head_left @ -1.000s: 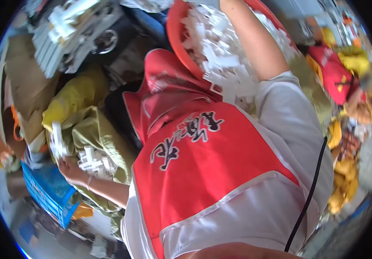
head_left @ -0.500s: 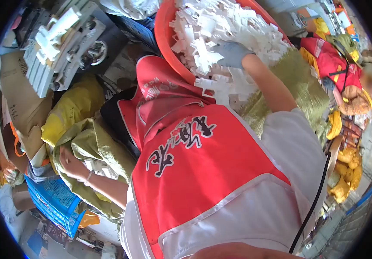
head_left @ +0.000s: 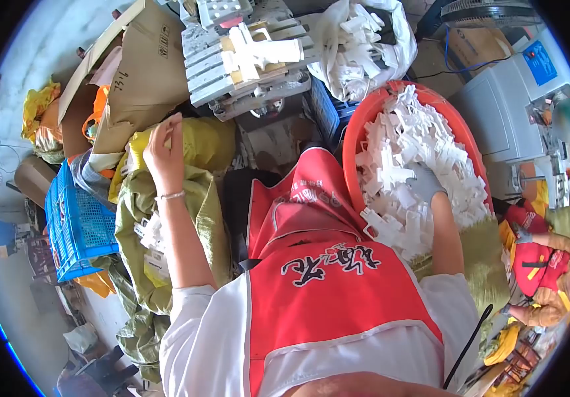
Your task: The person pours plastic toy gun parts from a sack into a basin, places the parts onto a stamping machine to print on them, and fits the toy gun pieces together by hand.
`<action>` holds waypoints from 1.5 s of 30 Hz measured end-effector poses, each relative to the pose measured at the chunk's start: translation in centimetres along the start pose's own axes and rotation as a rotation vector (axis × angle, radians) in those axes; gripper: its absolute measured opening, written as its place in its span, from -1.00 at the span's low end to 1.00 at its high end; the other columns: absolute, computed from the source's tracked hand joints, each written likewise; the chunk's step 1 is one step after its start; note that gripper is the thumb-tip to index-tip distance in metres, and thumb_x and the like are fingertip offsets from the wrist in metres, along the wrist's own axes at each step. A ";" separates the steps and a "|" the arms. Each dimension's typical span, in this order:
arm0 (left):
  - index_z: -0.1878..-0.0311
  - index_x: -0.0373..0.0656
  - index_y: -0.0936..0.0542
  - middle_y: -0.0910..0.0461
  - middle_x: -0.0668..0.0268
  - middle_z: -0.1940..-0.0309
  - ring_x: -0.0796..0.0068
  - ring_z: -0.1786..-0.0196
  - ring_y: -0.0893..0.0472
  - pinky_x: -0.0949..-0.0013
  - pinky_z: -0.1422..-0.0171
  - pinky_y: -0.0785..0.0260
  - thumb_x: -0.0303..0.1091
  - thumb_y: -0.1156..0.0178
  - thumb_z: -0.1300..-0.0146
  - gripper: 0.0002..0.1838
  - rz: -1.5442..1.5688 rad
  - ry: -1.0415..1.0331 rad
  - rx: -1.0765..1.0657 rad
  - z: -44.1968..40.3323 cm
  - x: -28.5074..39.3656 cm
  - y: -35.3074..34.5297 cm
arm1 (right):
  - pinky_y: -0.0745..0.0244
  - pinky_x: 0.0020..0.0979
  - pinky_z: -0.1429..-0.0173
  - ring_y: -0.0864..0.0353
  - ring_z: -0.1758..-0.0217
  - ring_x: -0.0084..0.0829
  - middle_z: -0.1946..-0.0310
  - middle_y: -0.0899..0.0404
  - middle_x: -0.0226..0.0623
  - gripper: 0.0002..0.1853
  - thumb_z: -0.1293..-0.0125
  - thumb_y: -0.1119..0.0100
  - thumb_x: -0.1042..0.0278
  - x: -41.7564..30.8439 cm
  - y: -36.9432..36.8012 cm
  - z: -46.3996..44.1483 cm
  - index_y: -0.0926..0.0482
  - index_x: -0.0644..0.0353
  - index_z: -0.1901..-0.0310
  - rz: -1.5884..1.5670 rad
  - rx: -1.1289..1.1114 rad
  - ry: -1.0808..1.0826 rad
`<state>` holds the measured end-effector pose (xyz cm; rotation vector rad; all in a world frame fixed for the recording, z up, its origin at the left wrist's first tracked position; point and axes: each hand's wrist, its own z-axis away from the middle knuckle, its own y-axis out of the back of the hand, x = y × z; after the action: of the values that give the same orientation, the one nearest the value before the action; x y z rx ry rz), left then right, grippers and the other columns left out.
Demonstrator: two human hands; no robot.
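Note:
My left hand [head_left: 166,149] is raised above the yellow sack [head_left: 209,142] and the open green sack [head_left: 202,218], its fingers bent and nothing seen between them. White pieces [head_left: 152,231] lie inside the green sack. A grey glove covers my right hand [head_left: 425,184], which rests in the red tub [head_left: 353,149] among many white plastic parts [head_left: 417,132]. The gloved fingers are at a white part [head_left: 392,175], closed round its end. Another white part [head_left: 258,51] lies on the slatted metal machine table [head_left: 205,69] ahead.
A cardboard box [head_left: 142,86] and a blue crate [head_left: 76,225] stand at the left. Behind the tub are a white bag [head_left: 400,49] of parts and a fan [head_left: 490,12]. A co-worker in a red apron [head_left: 539,264] is at the right.
The view has swung, bringing more of the machine and bag into sight. My left hand let go of a white piece over the green sack and rose; my gloved right hand reached into the tub.

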<state>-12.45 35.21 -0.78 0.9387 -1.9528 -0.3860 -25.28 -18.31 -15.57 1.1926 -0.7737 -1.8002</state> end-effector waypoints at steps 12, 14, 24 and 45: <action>0.06 -0.18 -0.56 -0.62 0.19 0.27 0.38 0.30 -0.63 0.38 0.20 -0.46 -0.34 -0.37 0.00 -0.60 0.060 -0.217 -0.236 -8.1 4.0 -5.5 | -0.43 -0.58 0.23 -0.44 0.30 -0.62 -0.03 -0.42 -0.37 -0.56 -0.19 -0.07 0.56 -4.2 2.7 0.4 -0.39 0.21 -0.15 -0.943 0.211 0.050; 0.01 -0.20 -0.53 -0.62 0.18 0.25 0.36 0.24 -0.64 0.38 0.14 -0.47 -0.27 -0.41 0.05 -0.50 0.068 -0.245 -0.293 -8.7 4.2 -6.2 | -0.43 -0.58 0.23 -0.45 0.29 -0.63 -0.03 -0.43 -0.37 -0.56 -0.21 -0.06 0.56 -4.5 2.9 0.5 -0.37 0.21 -0.17 -0.992 0.202 0.076; 0.06 -0.24 -0.56 -0.65 0.24 0.24 0.51 0.19 -0.64 0.46 0.07 -0.46 -0.35 -0.42 0.06 -0.55 0.338 -0.143 -0.312 -9.4 3.4 -6.9 | -0.43 -0.51 0.13 -0.47 0.25 -0.60 0.10 -0.50 -0.34 -0.59 -0.28 -0.04 0.51 -13.3 7.2 -2.8 -0.35 0.25 -0.18 -1.315 0.301 0.207; -0.02 -0.31 -0.54 -0.56 0.27 0.13 0.54 0.13 -0.51 0.50 0.05 -0.39 -0.44 -0.25 -0.16 -0.66 -0.027 0.391 -0.045 10.0 -11.8 9.2 | -0.51 -0.33 0.16 -0.58 0.24 -0.28 0.27 -0.56 -0.19 -0.79 -0.36 0.14 0.37 -25.3 12.1 -10.4 -0.49 0.12 0.08 -0.794 -0.014 0.726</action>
<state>-21.51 49.11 -7.81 0.9341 -1.5710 -0.2384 -6.65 -2.31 1.51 2.1552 0.1741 -1.7074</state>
